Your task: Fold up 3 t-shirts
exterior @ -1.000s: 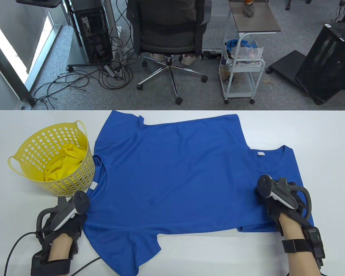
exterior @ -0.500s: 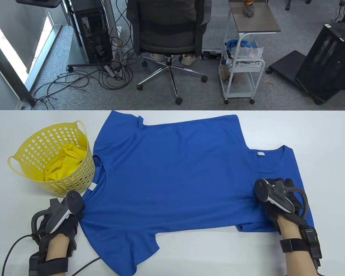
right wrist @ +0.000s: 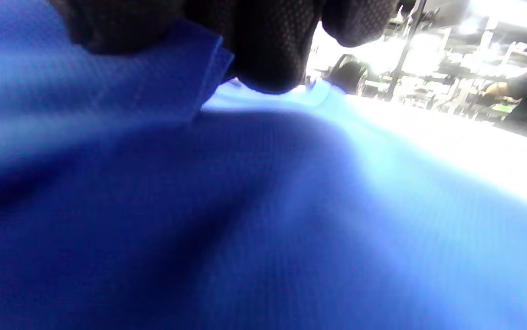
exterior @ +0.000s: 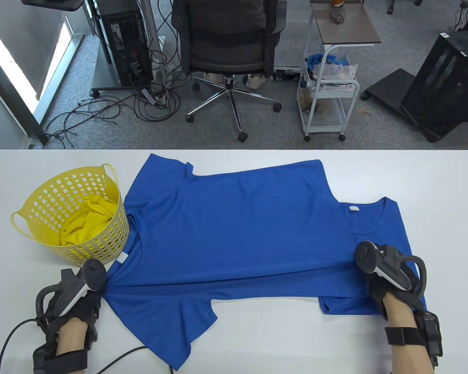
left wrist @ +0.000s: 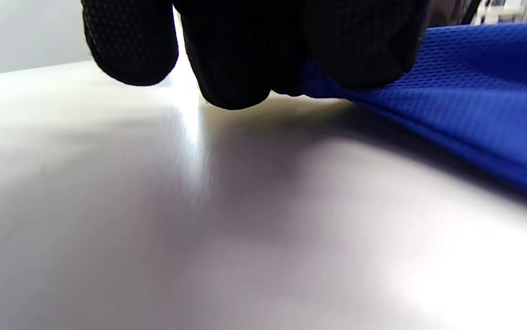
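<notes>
Table view shows a blue t-shirt (exterior: 234, 230) spread sideways across the white table (exterior: 444, 187), its neck opening and a small white label (exterior: 353, 208) toward the right end, one sleeve reaching the far edge and the other sleeve lying toward the near edge by the left hand (exterior: 76, 300). That left hand, gloved in black with a tracker on its back, has the shirt's left edge gripped: from the left wrist view the fingertips (left wrist: 240, 68) are curled down with blue cloth pinched between them, a little above the tabletop. The right hand (exterior: 390, 274) sits on the shirt below the neck opening, and the right wrist view shows its fingers (right wrist: 263, 50) closed on a folded hem of the blue cloth. Between the two hands a taut crease runs across the shirt's near part, and the fabric looks drawn tight along it. A small white tag (exterior: 121, 257) shows on the shirt's left edge, just beside the basket.

A yellow perforated basket (exterior: 43, 210) stands at the left of the table, touching or nearly touching the shirt's left side, with yellow cloth (exterior: 89, 224) bunched inside it. Cables trail from both wrists toward the near edge of the table
</notes>
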Available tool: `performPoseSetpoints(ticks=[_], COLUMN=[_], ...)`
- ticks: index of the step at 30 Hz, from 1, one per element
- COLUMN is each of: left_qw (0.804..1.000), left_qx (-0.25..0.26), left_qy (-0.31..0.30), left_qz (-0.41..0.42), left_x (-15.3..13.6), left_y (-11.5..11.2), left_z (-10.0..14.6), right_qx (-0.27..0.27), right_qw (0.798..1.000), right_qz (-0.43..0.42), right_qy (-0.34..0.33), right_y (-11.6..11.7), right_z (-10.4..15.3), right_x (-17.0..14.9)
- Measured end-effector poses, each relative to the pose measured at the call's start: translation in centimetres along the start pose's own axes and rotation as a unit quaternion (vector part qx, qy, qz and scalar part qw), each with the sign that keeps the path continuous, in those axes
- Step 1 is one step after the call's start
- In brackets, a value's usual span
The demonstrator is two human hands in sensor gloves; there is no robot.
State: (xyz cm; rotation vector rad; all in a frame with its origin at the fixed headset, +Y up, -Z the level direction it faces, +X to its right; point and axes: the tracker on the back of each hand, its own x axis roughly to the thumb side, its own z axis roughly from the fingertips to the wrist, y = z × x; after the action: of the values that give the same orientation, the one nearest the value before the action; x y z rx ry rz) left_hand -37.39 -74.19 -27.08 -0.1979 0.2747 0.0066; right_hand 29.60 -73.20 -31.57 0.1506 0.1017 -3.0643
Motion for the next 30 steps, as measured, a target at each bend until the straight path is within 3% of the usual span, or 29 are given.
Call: performPoseSetpoints(ticks=[2, 3, 4, 5, 6, 8, 9, 10, 11, 13, 19, 21, 26, 30], left_qw=[0.994, 0.982, 0.965, 0.957, 0.960, 0.990, 0.998, 0.999, 0.999, 0.999, 0.995, 0.993, 0.994, 0.996], left_qx=[0.098, 0.175, 0.252, 0.282, 0.276, 0.137, 0.054, 0.034, 0.027, 0.039, -0.083, -0.093, -0.071, -0.010], left_qy=[-0.020, -0.025, -0.028, -0.034, -0.039, -0.027, -0.028, -0.026, -0.021, -0.022, -0.028, -0.017, -0.011, -0.053], left_qz=[0.047, 0.061, 0.065, 0.058, 0.038, 0.019, 0.018, 0.020, 0.015, 0.005, -0.037, -0.075, -0.078, -0.065], left_x=[-0.3, -0.5, -0.7, -0.8, -0.9, -0.8, -0.8, -0.7, -0.7, -0.4, 1.8, 2.1, 2.3, 4.1], left_y=[2.4, 3.6, 4.5, 5.0, 5.2, 4.1, 3.0, 2.5, 2.1, 1.7, -1.2, -1.8, -1.6, -0.4], left_z=[1.7, 3.0, 4.1, 4.6, 4.9, 4.0, 3.4, 3.2, 3.0, 2.6, 1.3, 0.9, 0.8, 1.7], right_qx=[-0.108, -0.167, -0.198, -0.206, -0.154, -0.041, 0.076, 0.125, 0.139, 0.139, 0.088, 0.082, 0.072, 0.070], right_qw=[0.993, 0.984, 0.978, 0.976, 0.987, 0.998, 0.996, 0.991, 0.989, 0.987, 0.993, 0.993, 0.993, 0.992], right_qz=[-0.039, -0.062, -0.070, -0.067, -0.054, -0.035, -0.018, -0.018, -0.036, -0.073, -0.072, -0.073, -0.082, -0.095], right_qy=[0.007, 0.012, 0.015, 0.012, -0.004, -0.037, -0.036, -0.037, -0.039, -0.041, -0.036, -0.039, -0.045, -0.049], right_y=[-2.9, -4.4, -5.1, -5.5, -5.4, -4.4, -3.0, -2.5, -1.6, -1.1, -1.4, -1.4, -1.8, -2.1], right_z=[0.7, 1.4, 1.9, 2.2, 2.2, 1.9, 1.5, 1.5, 1.5, 1.4, 1.6, 1.7, 2.0, 2.2], right_x=[-0.7, -1.2, -1.5, -1.8, -1.9, -1.8, -1.6, -1.6, -1.7, -1.9, -1.8, -1.7, -1.8, -1.8])
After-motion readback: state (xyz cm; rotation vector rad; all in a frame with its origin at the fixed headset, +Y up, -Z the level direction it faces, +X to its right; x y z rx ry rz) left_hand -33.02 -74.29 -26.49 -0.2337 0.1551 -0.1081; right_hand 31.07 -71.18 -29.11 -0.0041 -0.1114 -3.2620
